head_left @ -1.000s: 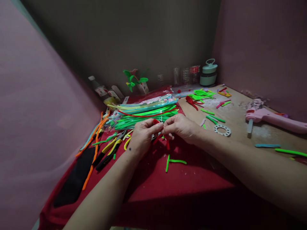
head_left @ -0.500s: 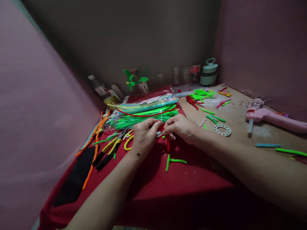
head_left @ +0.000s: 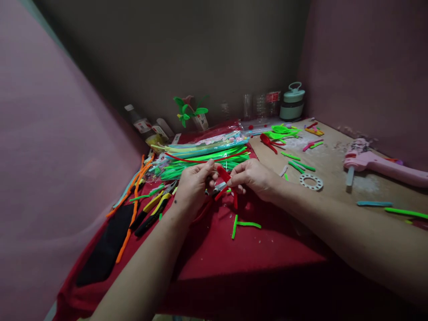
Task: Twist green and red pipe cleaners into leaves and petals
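My right hand (head_left: 249, 176) pinches a red pipe cleaner piece (head_left: 223, 174) between thumb and fingertips. This piece has a folded, leaf-like upper end, and red strands hang below the fingers. Just left of it is my left hand (head_left: 197, 180), its fingers loosely bent and a small gap between them and the red piece. I see nothing in that hand, though its palm side is partly hidden. Between the hands, a small silver and dark object (head_left: 219, 187) shows low down; its kind is unclear. Two short green pipe cleaner pieces (head_left: 235, 227) lie on the red cloth (head_left: 234, 263) below.
Behind the hands lies a bag of pipe cleaners (head_left: 200, 162). Yellow-and-black pliers (head_left: 154, 214) and a black strip (head_left: 107, 247) lie at left. To the right are a white ring (head_left: 311, 182) and pink glue gun (head_left: 381, 165). Bottles (head_left: 142, 122) and a lidded container (head_left: 292, 104) stand behind.
My left hand has let go of the red piece and moved slightly left. The right hand still pinches it, and more of its folded end now shows.
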Motion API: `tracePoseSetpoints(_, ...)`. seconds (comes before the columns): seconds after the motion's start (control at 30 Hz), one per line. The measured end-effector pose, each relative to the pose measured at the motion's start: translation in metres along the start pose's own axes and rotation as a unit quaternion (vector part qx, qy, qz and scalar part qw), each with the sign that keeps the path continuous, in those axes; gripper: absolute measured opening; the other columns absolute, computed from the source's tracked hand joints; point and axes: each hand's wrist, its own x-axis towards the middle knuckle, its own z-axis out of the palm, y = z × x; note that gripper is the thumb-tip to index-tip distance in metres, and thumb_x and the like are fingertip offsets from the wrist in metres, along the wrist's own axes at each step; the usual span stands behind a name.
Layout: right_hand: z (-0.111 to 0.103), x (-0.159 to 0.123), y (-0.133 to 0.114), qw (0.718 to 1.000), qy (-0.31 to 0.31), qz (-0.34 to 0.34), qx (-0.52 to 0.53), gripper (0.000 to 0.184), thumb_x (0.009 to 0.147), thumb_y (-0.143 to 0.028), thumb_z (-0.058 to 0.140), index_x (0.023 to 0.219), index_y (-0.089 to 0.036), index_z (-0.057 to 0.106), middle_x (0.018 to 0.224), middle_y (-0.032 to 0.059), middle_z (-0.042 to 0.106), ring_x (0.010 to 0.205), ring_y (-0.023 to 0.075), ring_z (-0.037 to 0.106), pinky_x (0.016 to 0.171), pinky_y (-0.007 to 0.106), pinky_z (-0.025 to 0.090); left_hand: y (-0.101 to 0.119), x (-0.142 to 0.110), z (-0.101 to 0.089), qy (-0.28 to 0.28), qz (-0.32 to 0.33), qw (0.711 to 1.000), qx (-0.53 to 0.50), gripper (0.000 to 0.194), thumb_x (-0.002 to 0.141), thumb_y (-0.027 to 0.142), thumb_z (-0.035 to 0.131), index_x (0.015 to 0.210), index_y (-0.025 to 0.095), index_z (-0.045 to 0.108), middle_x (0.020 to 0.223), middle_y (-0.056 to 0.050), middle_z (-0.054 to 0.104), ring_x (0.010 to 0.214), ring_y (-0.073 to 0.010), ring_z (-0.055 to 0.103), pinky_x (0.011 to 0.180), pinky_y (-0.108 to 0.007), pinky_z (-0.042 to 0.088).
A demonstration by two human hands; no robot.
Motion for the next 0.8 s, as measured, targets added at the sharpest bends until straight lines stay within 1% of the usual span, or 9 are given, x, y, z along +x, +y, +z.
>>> tracePoseSetpoints(0.1,0.0001,-0.0006,-0.0012,1.000,0.019,0.000,0.002,0.019,0.055,-0.011,0.058,0.040,-0.015,0.048,0.034,-0.0023,0.044,0.034,0.0063,0.039,0.039,0.022,0.027,0.0001,0.0009,-0.0023,-0.013,-0.032,0.999,-0.034,0.029,0.064,0.040,0.071,0.071,0.013,0.061,0.054,0.004,0.052,0.038,-0.0028,0.037,0.039,-0.017,0.026)
tracePoseSetpoints(0.23,0.0004,-0.0004,-0.0022,0.999,0.043,-0.001,-0.017,0.017,0.056,-0.011,0.058,0.041,-0.015,0.049,0.034,-0.0024,0.046,0.033,0.0059,0.039,0.039,0.021,0.027,-0.0015,-0.0026,0.0011,-0.037,-0.023,0.999,-0.009,0.025,0.063,0.033,0.074,0.068,0.013,0.060,0.049,0.004,0.050,0.039,-0.0032,0.038,0.039,-0.017,0.025)
tracePoseSetpoints(0.4,0.0014,-0.0003,-0.0020,0.999,0.048,-0.001,-0.023,0.017,0.056,-0.010,0.058,0.042,-0.015,0.049,0.035,-0.0025,0.047,0.034,0.0061,0.040,0.039,0.021,0.028,-0.0018,-0.0054,0.0051,-0.020,-0.025,0.999,0.006,0.024,0.065,0.032,0.070,0.059,0.012,0.056,0.044,0.004,0.046,0.036,-0.0027,0.033,0.037,-0.018,0.019)
tracePoseSetpoints(0.5,0.0021,-0.0010,-0.0026,0.998,0.054,0.002,-0.020,0.017,0.056,-0.009,0.058,0.043,-0.015,0.049,0.035,-0.0025,0.047,0.034,0.0060,0.040,0.039,0.021,0.028,-0.0013,-0.0048,0.0049,-0.023,-0.031,0.999,0.009,0.024,0.065,0.031,0.070,0.058,0.013,0.055,0.045,0.003,0.048,0.037,-0.0031,0.036,0.038,-0.017,0.022)
tracePoseSetpoints(0.63,0.0026,-0.0013,-0.0031,0.998,0.059,0.008,-0.018,0.017,0.056,-0.010,0.058,0.043,-0.015,0.049,0.036,-0.0023,0.047,0.034,0.0058,0.040,0.039,0.020,0.028,-0.0012,-0.0042,0.0030,-0.051,-0.022,0.998,0.022,0.022,0.065,0.030,0.068,0.060,0.013,0.056,0.047,0.003,0.050,0.038,-0.0038,0.036,0.040,-0.018,0.025)
tracePoseSetpoints(0.8,0.0030,-0.0005,-0.0014,0.997,0.069,0.004,-0.020,0.016,0.056,-0.009,0.058,0.043,-0.015,0.050,0.035,-0.0026,0.046,0.034,0.0060,0.040,0.039,0.021,0.026,-0.0018,-0.0051,0.0026,-0.063,-0.016,0.997,0.044,0.010,0.065,0.023,0.064,0.065,0.013,0.060,0.050,0.003,0.052,0.040,-0.0043,0.038,0.041,-0.018,0.026)
